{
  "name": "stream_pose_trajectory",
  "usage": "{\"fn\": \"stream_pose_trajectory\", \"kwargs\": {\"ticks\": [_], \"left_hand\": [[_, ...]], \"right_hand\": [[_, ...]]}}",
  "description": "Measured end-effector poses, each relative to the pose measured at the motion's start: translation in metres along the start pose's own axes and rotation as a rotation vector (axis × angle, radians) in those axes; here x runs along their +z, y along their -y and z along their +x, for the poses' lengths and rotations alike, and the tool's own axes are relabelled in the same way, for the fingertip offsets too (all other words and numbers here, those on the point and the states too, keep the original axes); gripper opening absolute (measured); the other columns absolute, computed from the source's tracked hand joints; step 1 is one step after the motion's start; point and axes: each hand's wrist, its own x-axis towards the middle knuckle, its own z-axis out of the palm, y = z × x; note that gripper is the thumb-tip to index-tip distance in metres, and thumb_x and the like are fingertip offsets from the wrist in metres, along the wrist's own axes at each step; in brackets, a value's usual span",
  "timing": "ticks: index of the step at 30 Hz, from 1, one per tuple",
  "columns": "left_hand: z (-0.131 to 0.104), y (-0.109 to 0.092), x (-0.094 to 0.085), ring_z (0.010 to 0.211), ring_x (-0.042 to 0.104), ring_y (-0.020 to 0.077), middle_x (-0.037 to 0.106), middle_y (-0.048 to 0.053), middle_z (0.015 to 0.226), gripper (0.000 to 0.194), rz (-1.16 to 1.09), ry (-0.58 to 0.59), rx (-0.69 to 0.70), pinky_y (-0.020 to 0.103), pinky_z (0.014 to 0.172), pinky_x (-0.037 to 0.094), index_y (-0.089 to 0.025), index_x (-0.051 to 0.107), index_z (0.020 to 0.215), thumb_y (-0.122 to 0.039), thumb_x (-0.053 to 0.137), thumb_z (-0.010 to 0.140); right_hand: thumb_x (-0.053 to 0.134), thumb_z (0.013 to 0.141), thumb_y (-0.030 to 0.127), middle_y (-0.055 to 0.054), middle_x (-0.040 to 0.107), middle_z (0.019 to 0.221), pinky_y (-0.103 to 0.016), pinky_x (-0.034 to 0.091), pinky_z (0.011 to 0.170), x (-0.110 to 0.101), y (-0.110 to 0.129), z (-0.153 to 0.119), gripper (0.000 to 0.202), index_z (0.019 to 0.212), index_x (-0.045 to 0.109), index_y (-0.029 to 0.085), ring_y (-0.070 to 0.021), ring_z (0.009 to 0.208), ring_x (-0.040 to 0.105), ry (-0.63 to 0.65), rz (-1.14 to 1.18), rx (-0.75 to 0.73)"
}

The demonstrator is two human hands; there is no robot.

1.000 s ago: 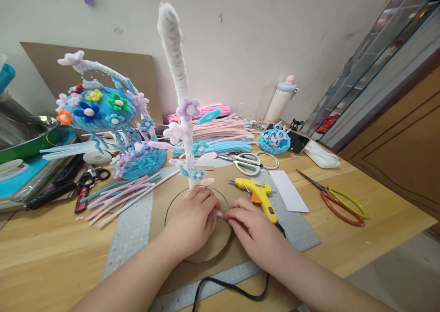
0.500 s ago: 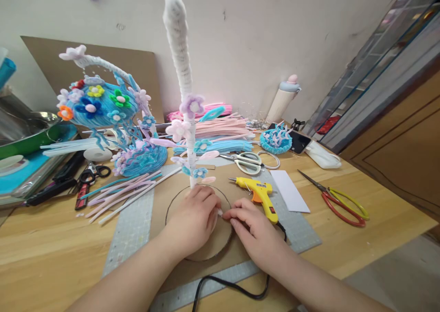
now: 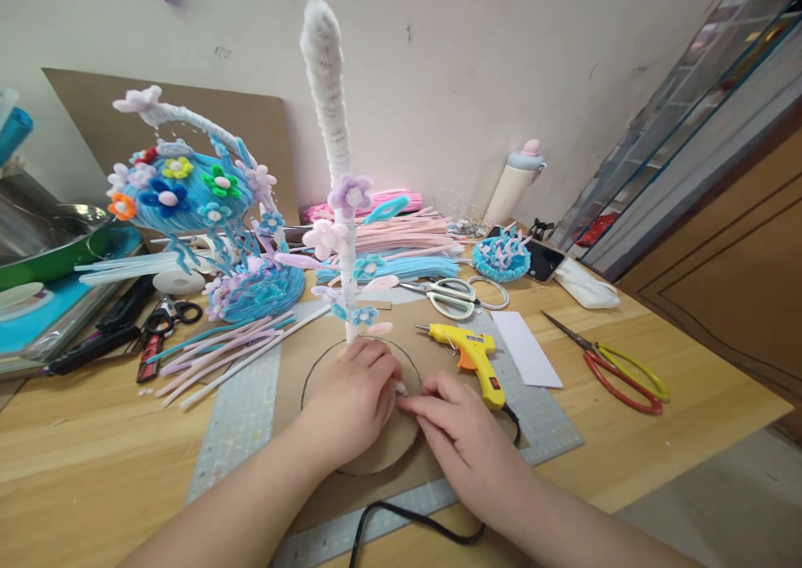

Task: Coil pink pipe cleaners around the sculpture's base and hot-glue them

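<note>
A tall white fuzzy pipe-cleaner stem (image 3: 346, 259) stands upright on a cardboard sheet (image 3: 294, 468) with a drawn circle. Felt-like flowers and leaves in lilac, pink and blue dot its lower half. My left hand (image 3: 354, 401) is closed around the foot of the stem, which its fingers hide. A small white end (image 3: 401, 387) pokes out beside that hand's fingertips. Against this end rests the index fingertip of my right hand (image 3: 467, 434); its thumb lies slightly apart, and nothing shows gripped in it. A yellow glue gun (image 3: 473, 355) lies just beyond my right hand.
Behind are bundles of pink and blue pipe cleaners (image 3: 401, 240). White-handled scissors (image 3: 448, 296) and red-and-yellow-handled scissors (image 3: 617, 372) lie about. A blue flowered pipe-cleaner lamp (image 3: 188, 196) stands left. The glue gun's black cord (image 3: 426, 522) crosses the front of the grey cutting mat (image 3: 235, 418).
My right hand has shifted slightly left, its index finger now reaching farther along beside the small white end. My left hand and the stem stay in place.
</note>
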Motion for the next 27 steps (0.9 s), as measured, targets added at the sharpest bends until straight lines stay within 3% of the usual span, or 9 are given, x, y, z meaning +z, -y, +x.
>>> {"fn": "stream_pose_trajectory", "kwargs": {"ticks": [4, 11, 15, 20, 24, 27], "left_hand": [[-0.001, 0.0, -0.001, 0.096, 0.051, 0.0226, 0.058, 0.005, 0.093, 0.016, 0.001, 0.001, 0.009, 0.039, 0.088, 0.043, -0.02, 0.06, 0.088, -0.011, 0.047, 0.087], [-0.001, 0.0, 0.0, 0.094, 0.052, 0.0224, 0.059, 0.005, 0.092, 0.017, 0.008, -0.012, 0.01, 0.04, 0.086, 0.044, -0.021, 0.061, 0.087, -0.01, 0.047, 0.086], [-0.001, 0.001, 0.0, 0.096, 0.052, 0.0225, 0.06, 0.005, 0.093, 0.017, 0.001, -0.027, 0.019, 0.04, 0.088, 0.044, -0.02, 0.06, 0.086, -0.01, 0.047, 0.085], [-0.001, 0.0, -0.001, 0.096, 0.052, 0.0231, 0.059, 0.006, 0.094, 0.017, 0.016, -0.012, 0.004, 0.04, 0.088, 0.044, -0.02, 0.061, 0.09, -0.01, 0.048, 0.085], [-0.001, -0.001, -0.001, 0.096, 0.052, 0.023, 0.059, 0.006, 0.095, 0.018, 0.026, -0.001, 0.0, 0.04, 0.088, 0.044, -0.02, 0.061, 0.091, -0.01, 0.047, 0.085], [-0.001, -0.001, -0.002, 0.095, 0.051, 0.0232, 0.059, 0.006, 0.093, 0.016, 0.028, 0.002, -0.001, 0.04, 0.087, 0.044, -0.02, 0.06, 0.088, -0.011, 0.047, 0.086]], "right_hand": [[0.041, 0.091, 0.013, -0.007, 0.056, 0.1, -0.038, 0.044, 0.079, 0.0, -0.006, -0.001, 0.026, 0.101, 0.064, 0.021, -0.0219, 0.088, 0.052, -0.044, 0.019, 0.049], [0.041, 0.087, 0.006, -0.007, 0.058, 0.104, -0.039, 0.041, 0.08, -0.001, -0.008, 0.001, 0.033, 0.106, 0.063, 0.021, -0.0227, 0.09, 0.052, -0.028, -0.096, 0.0], [0.043, 0.085, 0.005, -0.009, 0.06, 0.104, -0.04, 0.039, 0.077, -0.008, -0.007, 0.003, 0.037, 0.111, 0.063, 0.022, -0.0249, 0.091, 0.052, 0.011, -0.307, -0.069], [0.046, 0.081, 0.002, -0.009, 0.06, 0.118, -0.044, 0.034, 0.082, -0.023, -0.01, 0.01, 0.044, 0.116, 0.061, 0.024, -0.0282, 0.102, 0.048, 0.13, -0.55, -0.256], [0.049, 0.082, 0.002, -0.008, 0.059, 0.122, -0.044, 0.032, 0.085, -0.034, -0.014, 0.017, 0.046, 0.118, 0.061, 0.028, -0.0286, 0.107, 0.046, 0.181, -0.59, -0.356], [0.051, 0.085, 0.006, -0.006, 0.06, 0.119, -0.042, 0.033, 0.085, -0.035, -0.017, 0.02, 0.042, 0.118, 0.061, 0.031, -0.0263, 0.104, 0.047, 0.182, -0.53, -0.35]]}}
